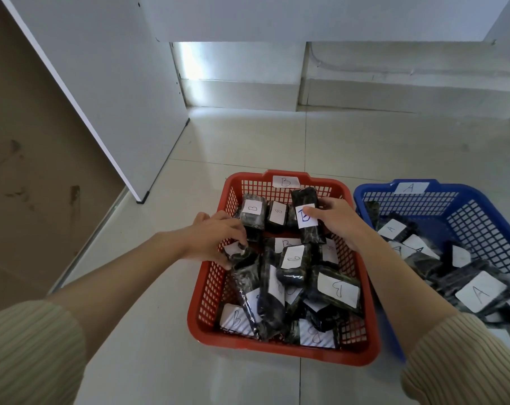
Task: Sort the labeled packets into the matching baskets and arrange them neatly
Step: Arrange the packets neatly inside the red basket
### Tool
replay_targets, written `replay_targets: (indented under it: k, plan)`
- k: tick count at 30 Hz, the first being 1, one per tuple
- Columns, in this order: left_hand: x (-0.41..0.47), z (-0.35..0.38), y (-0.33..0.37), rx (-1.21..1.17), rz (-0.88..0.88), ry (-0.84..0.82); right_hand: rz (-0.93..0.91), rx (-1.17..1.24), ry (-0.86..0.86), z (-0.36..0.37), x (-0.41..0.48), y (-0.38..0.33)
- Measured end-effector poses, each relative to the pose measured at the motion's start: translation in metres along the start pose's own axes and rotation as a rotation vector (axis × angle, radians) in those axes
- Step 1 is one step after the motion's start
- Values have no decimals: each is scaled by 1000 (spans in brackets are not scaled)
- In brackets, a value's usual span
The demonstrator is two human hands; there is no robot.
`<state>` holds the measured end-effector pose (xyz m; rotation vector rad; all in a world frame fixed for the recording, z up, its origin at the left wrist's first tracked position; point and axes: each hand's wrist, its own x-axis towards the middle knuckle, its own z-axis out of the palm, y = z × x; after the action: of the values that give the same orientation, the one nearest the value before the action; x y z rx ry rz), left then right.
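Observation:
A red basket [280, 347] tagged B sits on the floor, full of several dark packets with white B labels. To its right stands a blue basket [365, 197] tagged A, holding several dark A packets [479, 290]. My right hand [340, 222] grips an upright B packet [305, 210] near the red basket's back wall, thumb on its label. My left hand [215, 241] curls its fingers round another dark packet [242, 254] at the basket's left side.
White cabinet panels [101, 83] rise at the left and along the back wall. Pale floor tiles [277, 141] stretch beyond the baskets. A brown wall surface [28, 171] runs along the far left.

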<state>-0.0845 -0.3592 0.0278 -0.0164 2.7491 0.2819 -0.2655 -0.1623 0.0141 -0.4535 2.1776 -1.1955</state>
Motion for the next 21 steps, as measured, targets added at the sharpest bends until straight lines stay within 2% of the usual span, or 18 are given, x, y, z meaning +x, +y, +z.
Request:
replay_targets:
  k: [4, 7, 11, 14, 16, 19, 21]
  plan:
    - [-9, -22, -4, -278, -70, -127, -34, -64, -36, -3, -1, -4]
    - [-9, -39, 0, -283, -73, -186, -41, -124, -70, -8, -2, -12]
    - [-10, -60, -3, -277, -147, -184, -76, -318, -20, -17, -3, -20]
    - [-8, -71, -1, -257, -165, -112, -56, -601, -65, -18, -6, -23]
    - [-2, -70, 6, -261, -197, 1, -46, -821, -147, -15, -6, -20]
    - [18, -55, 19, -131, -261, 171, 0, -979, -272, -11, -8, -17]
    - [34, -43, 28, -80, -297, 294, -40, -1108, -287, -11, -6, -17]
